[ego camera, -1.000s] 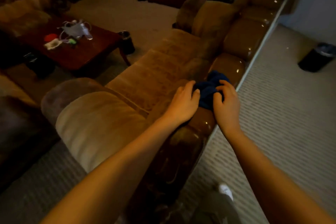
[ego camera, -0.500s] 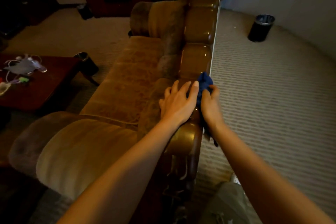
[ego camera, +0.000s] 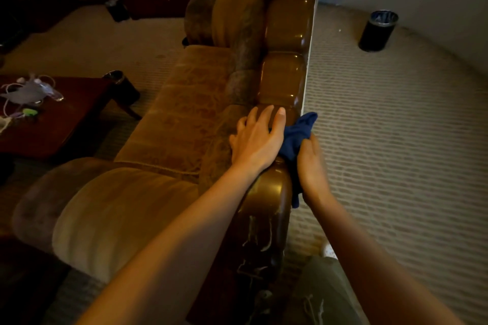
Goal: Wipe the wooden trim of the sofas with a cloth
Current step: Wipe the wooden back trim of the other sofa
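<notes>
- Cloth (ego camera: pixel 297 137) pressed against the trim's (ego camera: pixel 284 79) outer side, near the sofa's (ego camera: pixel 184 113) close end.
- Held by right hand (ego camera: pixel 311 166) — finger wrap hidden, exact grip unclear.
- Left hand (ego camera: pixel 257 140) flat on top, fingers straight, holding nothing.
- Trim's long axis running away, ahead of the cloth — unwiped length likely that way, right hand nearer.

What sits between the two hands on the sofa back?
In the head view, the blue cloth lies between left hand and right hand, against the wooden trim.

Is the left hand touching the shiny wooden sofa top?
Touching. The head view shows the left hand resting flat on the glossy brown wooden trim.
</notes>
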